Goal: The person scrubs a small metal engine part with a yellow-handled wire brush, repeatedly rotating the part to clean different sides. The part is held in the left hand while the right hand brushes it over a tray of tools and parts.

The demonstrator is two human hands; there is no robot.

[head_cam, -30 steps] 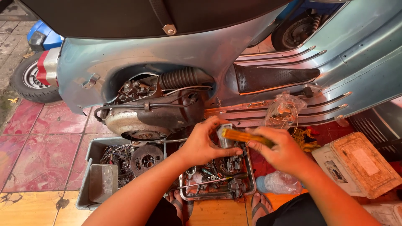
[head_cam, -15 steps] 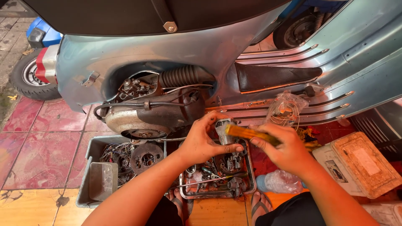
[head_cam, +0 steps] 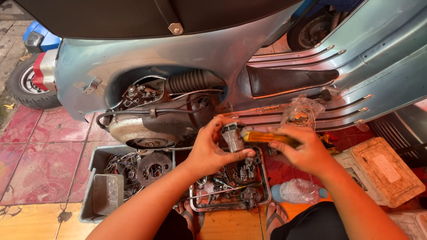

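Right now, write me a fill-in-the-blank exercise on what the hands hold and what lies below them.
1. The left hand grips a small grey metal part, while the right hand holds a tool with a ____ handle.
2. Below the hands sits a shallow ____ tray of small parts.
3. The pale blue scooter has a ____ seat.

Missing words: yellow; metal; black

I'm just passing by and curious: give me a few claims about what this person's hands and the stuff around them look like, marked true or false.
1. The left hand holds a small grey metal part. True.
2. The right hand holds a red hammer. False: it grips a yellow-handled tool.
3. The tool's tip meets the metal part. True.
4. The metal tray under the hands holds fruit. False: it holds engine parts.
5. A plastic bottle lies by the tray. True.
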